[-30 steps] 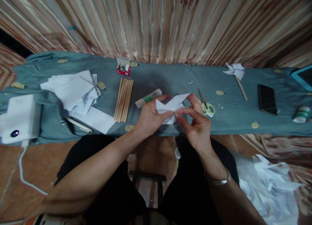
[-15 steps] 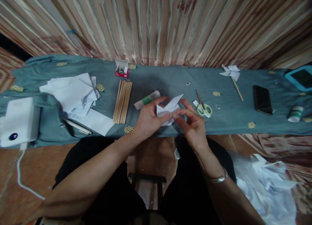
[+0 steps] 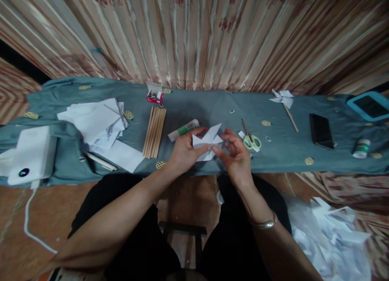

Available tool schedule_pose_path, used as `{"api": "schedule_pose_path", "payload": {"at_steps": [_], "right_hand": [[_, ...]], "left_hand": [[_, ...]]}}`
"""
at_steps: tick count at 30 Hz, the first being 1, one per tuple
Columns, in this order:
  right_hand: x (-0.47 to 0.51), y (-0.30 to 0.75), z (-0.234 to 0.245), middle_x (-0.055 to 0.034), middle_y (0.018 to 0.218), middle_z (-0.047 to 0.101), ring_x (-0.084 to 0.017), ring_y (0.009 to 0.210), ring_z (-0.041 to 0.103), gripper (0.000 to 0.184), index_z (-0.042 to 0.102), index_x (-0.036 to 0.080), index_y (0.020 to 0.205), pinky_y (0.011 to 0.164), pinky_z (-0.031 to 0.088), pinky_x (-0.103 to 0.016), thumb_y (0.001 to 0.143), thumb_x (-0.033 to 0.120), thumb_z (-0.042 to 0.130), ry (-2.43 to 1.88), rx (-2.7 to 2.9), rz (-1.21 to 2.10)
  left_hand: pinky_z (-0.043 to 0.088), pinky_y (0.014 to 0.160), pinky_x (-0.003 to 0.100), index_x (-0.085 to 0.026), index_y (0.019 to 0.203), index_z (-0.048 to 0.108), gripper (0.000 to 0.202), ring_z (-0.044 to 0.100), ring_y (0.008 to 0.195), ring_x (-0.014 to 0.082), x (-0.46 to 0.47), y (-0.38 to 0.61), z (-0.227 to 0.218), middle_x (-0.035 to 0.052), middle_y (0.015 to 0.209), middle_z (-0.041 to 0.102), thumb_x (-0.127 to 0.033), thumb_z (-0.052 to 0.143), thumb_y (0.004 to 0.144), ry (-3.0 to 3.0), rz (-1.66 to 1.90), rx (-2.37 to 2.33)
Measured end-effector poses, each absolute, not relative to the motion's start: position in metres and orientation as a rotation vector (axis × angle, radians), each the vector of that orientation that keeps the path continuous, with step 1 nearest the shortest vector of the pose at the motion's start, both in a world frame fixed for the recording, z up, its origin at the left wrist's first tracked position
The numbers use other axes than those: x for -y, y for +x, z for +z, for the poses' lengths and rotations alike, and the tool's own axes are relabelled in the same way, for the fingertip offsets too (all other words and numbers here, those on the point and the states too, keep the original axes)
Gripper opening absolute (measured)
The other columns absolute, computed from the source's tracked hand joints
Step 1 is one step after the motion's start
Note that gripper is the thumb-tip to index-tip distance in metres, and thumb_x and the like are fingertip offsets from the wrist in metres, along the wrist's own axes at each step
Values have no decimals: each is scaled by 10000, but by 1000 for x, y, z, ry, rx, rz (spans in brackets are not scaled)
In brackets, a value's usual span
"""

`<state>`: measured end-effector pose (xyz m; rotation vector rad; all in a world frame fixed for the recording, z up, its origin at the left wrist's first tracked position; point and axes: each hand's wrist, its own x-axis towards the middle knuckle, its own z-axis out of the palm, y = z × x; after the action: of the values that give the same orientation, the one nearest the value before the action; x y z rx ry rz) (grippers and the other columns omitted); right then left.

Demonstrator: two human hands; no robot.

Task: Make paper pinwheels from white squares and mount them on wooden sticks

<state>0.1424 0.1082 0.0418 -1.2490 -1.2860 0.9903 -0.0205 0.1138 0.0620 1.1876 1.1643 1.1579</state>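
A white paper pinwheel (image 3: 209, 140) with folded blades is held in front of me, over the near edge of the table. My left hand (image 3: 186, 151) is closed on its left side, the thumb lying across the paper near the middle. From the right, my right hand (image 3: 236, 157) pinches at the pinwheel, its thumb near the centre and its other fingers curled behind the right blade. Just beyond my left hand lies a green and white glue stick (image 3: 184, 130). Scissors with light green handles (image 3: 251, 141) rest to the right of my right hand, on a paper scrap.
Wooden sticks (image 3: 154, 133) lie in a row left of the glue stick, below a red box of pins (image 3: 154, 95). Paper sheets (image 3: 94, 121) and a pen (image 3: 101, 161) are further left. A pinwheel on a stick (image 3: 284, 99), a phone (image 3: 321, 131) and a tube (image 3: 361, 148) lie right.
My right hand's fingers have loosened and shifted slightly on the pinwheel, which has tilted so its blades show more fully. The camera view has moved a little.
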Motion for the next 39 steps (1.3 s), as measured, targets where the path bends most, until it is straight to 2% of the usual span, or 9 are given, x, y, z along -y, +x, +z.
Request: {"api": "schedule_pose_path", "payload": {"at_steps": [2,3,6,8,11,15,20,33,39], "right_hand": [[-109,141,44,-97,1324,633,-260,1225,596,529,655,236,1084,1048,464,-445,616,387,850,-1216,1217,1086],[-110,141,47,-90,1240,685,-253,1156,638,539,659,232,1091,1008,496,-428,613,391,851,-1196,1192,1160],[-109,139,54,-41,973,773,-211,883,710,417,714,232,991,860,562,-371,633,405,838,-1176,1132,1373],[-108,139,58,-10,845,777,-181,738,697,353,739,236,903,758,571,-335,614,405,848,-1193,1082,1434],[-107,137,60,19,741,759,-148,625,657,297,750,234,805,654,547,-290,579,385,868,-1205,1042,1453],[-107,136,58,28,712,745,-135,592,639,255,743,232,762,627,529,-281,599,391,859,-1212,1091,1432],[-108,134,59,25,693,743,-142,584,642,264,733,233,747,626,535,-290,598,411,859,-1223,1122,1391],[-107,133,61,36,672,741,-117,571,626,214,751,232,731,620,519,-257,589,342,868,-1186,1032,1436],[-107,133,60,36,663,736,-115,559,612,279,741,221,748,583,500,-243,553,355,889,-1187,960,1487]], "left_hand": [[460,618,233,-127,1106,668,479,611,692,146,-114,-21,63,18,804,686,-276,780,664,1173,1153,-1137],[453,610,230,-122,1101,667,477,604,682,142,-114,-22,63,15,795,682,-272,779,662,1162,1145,-1124],[437,589,226,-113,1093,659,470,579,634,126,-113,-22,64,8,764,673,-260,775,661,1124,1110,-1097],[439,596,230,-112,1085,658,465,578,634,124,-113,-22,63,13,780,680,-259,775,660,1105,1093,-1096],[456,627,243,-112,1062,668,450,596,679,137,-114,-22,61,25,815,686,-267,775,654,1107,1095,-1125],[475,654,249,-120,964,697,346,615,715,145,-113,-23,59,32,830,698,-265,764,657,1105,1107,-1117],[441,551,221,-124,837,729,220,569,574,116,-112,-24,60,-1,665,672,-277,748,680,1063,1049,-1113],[404,542,219,-132,823,750,244,547,556,109,-113,-24,58,-4,648,665,-304,778,652,1078,1081,-1108],[405,559,221,-114,815,749,265,542,565,107,-113,-25,65,1,651,661,-294,781,623,983,1029,-1111]]}}
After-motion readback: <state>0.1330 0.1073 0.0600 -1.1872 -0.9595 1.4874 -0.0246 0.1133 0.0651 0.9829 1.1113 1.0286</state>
